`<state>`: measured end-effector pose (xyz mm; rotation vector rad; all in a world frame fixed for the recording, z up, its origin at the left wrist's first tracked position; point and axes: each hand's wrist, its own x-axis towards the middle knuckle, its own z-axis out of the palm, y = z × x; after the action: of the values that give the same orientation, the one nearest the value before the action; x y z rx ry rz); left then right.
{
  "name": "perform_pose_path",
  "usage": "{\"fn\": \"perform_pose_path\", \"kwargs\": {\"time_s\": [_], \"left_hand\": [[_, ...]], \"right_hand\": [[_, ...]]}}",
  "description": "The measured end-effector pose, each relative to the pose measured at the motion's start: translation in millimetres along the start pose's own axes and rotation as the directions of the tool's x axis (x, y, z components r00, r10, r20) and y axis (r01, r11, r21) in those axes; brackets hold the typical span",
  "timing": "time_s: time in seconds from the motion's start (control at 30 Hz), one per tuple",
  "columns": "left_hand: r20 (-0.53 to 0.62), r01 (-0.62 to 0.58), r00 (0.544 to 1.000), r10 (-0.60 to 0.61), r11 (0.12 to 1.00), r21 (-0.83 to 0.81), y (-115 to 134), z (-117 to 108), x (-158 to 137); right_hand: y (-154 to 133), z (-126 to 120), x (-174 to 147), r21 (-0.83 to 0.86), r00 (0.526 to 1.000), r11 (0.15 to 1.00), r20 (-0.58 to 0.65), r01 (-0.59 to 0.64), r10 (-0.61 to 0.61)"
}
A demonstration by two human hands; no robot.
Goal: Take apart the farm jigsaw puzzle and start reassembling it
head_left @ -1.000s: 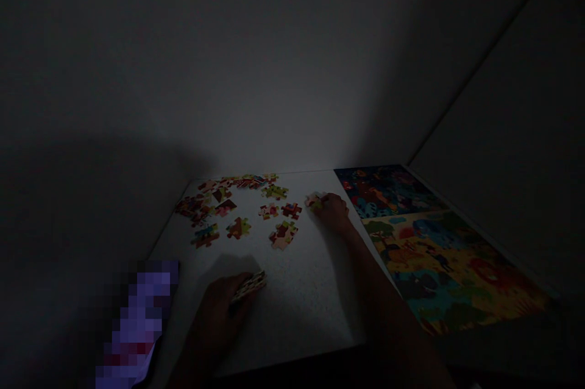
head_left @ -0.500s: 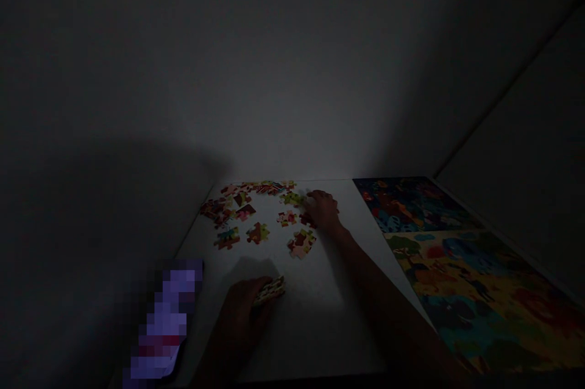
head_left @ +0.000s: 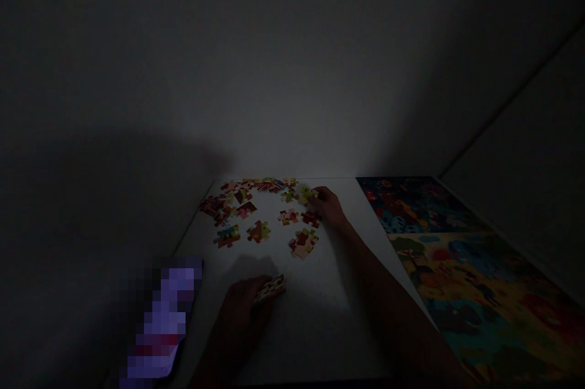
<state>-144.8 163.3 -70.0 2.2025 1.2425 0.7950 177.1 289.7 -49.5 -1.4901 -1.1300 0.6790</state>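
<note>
Near the front of the white table, my left hand is closed around a stack of puzzle pieces, their edges facing up and to the right. Farther back, my right hand pinches a yellow-green puzzle piece by its right side. Just left of that piece lies another green piece. Below it are a pink piece and a dark red piece. A brown and pink piece lies nearer to me. The light is dim, so fine print is unclear.
Many loose pieces lie overlapping at the table's back left. Two separate pieces, one teal and brown, one brown, lie in front. Two colourful animal pictures cover the right side. A blurred-out purple-lit object is at left.
My right hand has drawn back slightly to the right and now shows a yellow-green piece between its fingers. The dark red piece is uncovered. My left hand keeps its stack in place.
</note>
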Motion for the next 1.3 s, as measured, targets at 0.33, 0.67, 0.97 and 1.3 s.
{"fn": "perform_pose_path", "kwargs": {"time_s": [0.33, 0.67, 0.97, 1.3], "left_hand": [[-0.003, -0.049, 0.999, 0.049, 0.999, -0.003, -4.7, 4.4, 0.1], [-0.022, -0.065, 0.998, 0.064, 0.997, -0.038, -0.2, 3.4, -2.4], [-0.093, -0.016, 0.996, 0.016, 1.000, 0.001, 2.1, 0.1, 5.6], [-0.220, 0.077, 0.973, -0.064, 0.996, 0.054, -1.5, 7.0, 8.1]], "right_hand": [[-13.6, -20.3, -0.8, -0.502, 0.981, 0.848, 0.168, 0.169, -0.096], [-31.5, 59.9, -2.7, -0.856, 0.995, 0.509, 0.103, 0.087, 0.003], [-37.0, 26.7, 7.7, -0.588, 0.981, 0.808, 0.130, -0.043, 0.147], [-72.6, 42.1, -95.0, 0.275, 0.775, 0.933, 0.632, -0.233, 0.008]]}}
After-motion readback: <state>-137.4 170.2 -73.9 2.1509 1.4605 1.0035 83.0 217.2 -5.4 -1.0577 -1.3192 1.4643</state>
